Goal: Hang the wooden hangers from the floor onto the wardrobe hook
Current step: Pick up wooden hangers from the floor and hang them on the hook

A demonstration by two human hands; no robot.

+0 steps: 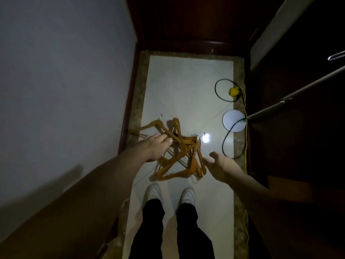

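A tangled pile of several orange-brown wooden hangers (179, 152) with small metal hooks lies on the pale floor tiles just ahead of my feet. My left hand (155, 146) reaches down over the left side of the pile with fingers stretched forward, and holds nothing. My right hand (221, 165) hovers at the right edge of the pile, fingers relaxed and spread, empty. A metal wardrobe rail (298, 93) runs across the dark open wardrobe on the right, with a metal hook (336, 56) above it.
A white round lamp base (233, 121) stands on the floor at the right, with a black cable (224, 144) and a yellow cord (245, 146) beside it. A grey wall is on the left, a dark wooden door ahead. My white shoes (169, 192) stand behind the pile.
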